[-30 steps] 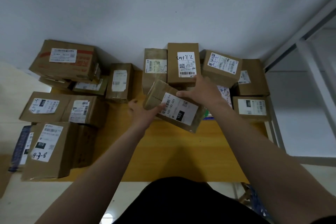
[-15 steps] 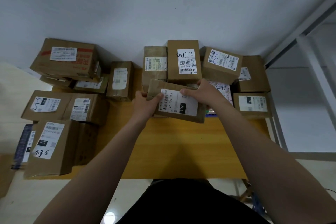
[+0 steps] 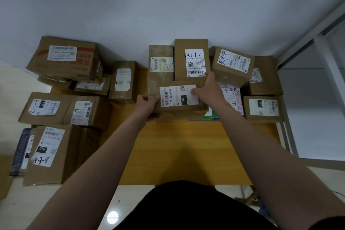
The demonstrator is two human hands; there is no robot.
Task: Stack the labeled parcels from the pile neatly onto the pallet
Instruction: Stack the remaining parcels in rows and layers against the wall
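A person's left hand [image 3: 147,105] and right hand [image 3: 209,89] grip a brown parcel [image 3: 179,99] labelled 102, fingers curled round its ends. It is at the far side of the wooden desk [image 3: 177,155], touching the back row [image 3: 190,58] of parcels. Placement looks nearly done; next, squaring it and letting go.

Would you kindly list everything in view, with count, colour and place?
102 parcel: one, brown, centre, in front of the back row.
back-row parcels: five, brown, centre to right, by the wall.
left parcels: at least seven, brown, left side.
blue parcel: one, dark blue, far left edge.
pale parcel: one, white-pink, right of the 102 parcel.
wooden surface: one, yellow, under the parcels.
wall: one, white, behind.
frame: one, pale metal, right.
left hand: one, grip on the 102 parcel's left end.
right hand: one, grip on its far right corner.
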